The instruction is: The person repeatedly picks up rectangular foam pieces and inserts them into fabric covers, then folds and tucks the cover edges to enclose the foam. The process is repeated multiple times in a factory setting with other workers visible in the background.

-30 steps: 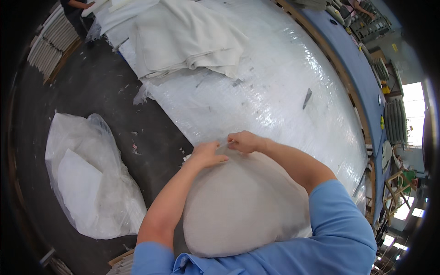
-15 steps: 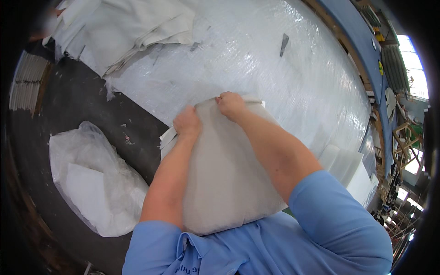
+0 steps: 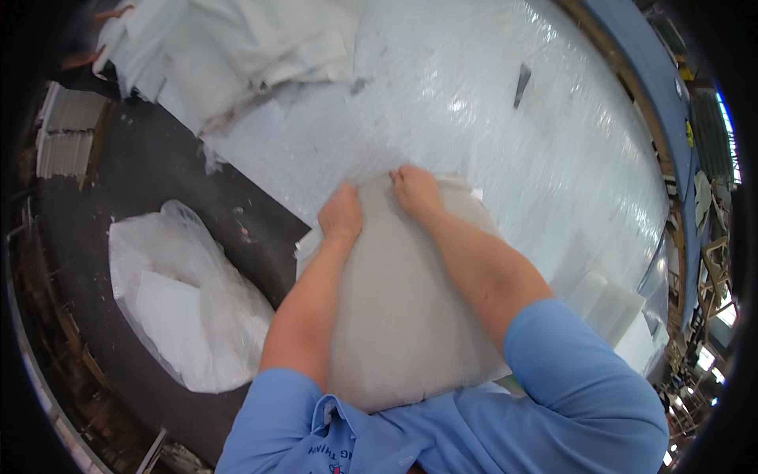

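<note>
Item: one grey-beige padded piece, cloth-like, held between my forearms. Position: its near edge lies at my shirt front; its far end is over the plastic-covered table.

Appearance: matte, even in colour, with soft lengthwise shading. Outline broad and rounded toward me, narrower and straighter at the far end. Near edge slightly puckered. White material shows beyond the far right corner and beside the left edge; whether it belongs to the piece I cannot tell.

Left hand: mine, curled into a fist, clamped on the far left edge; fingertips hidden. Right hand: mine, thumb and fingers together, pinching the far edge right of the left hand. The two hands stand near each other, apart.

Markings: dark lettering on the chest of my blue shirt, upside down in this view, above a small red-and-dark emblem cut by the lower border.

Surroundings: pale cloth pile, creased, at the table's far left; dark tapered scrap on the plastic; clear bag holding a white sheet, on the dark floor to my left.
</note>
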`<action>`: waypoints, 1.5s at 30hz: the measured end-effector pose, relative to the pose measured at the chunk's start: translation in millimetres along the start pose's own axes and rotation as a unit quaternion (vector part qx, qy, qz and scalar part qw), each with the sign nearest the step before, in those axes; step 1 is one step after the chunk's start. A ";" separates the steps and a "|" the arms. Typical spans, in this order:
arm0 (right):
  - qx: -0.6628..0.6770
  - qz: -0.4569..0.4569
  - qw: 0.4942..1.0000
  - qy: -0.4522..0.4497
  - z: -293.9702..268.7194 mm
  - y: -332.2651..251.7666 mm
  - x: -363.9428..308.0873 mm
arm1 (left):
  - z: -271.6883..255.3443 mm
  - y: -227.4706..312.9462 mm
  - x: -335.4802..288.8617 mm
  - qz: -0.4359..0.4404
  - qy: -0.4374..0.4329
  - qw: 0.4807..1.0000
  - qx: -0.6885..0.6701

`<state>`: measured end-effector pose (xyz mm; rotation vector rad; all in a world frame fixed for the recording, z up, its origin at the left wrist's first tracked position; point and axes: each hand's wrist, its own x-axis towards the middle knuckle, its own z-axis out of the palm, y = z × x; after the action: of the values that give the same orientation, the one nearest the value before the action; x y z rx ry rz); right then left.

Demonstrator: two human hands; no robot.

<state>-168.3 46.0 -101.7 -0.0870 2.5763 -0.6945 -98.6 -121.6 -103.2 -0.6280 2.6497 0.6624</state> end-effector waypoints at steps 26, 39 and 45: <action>-0.051 -0.033 0.998 -0.033 -54.6 49.5 14.7 | -37.2 -65.3 -23.9 0.015 0.025 0.988 0.149; 0.007 -0.299 0.939 -0.169 -289.1 36.0 -251.4 | -152.7 -118.1 -309.0 -0.039 -0.063 0.880 -0.468; 0.113 -0.255 0.950 0.143 -235.7 27.3 -273.6 | -147.7 -49.8 -310.1 -0.101 0.186 0.713 -0.669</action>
<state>-30.7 226.8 180.4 -0.6380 2.7414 -1.2680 156.7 -132.9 131.5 -1.4478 1.8393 2.5980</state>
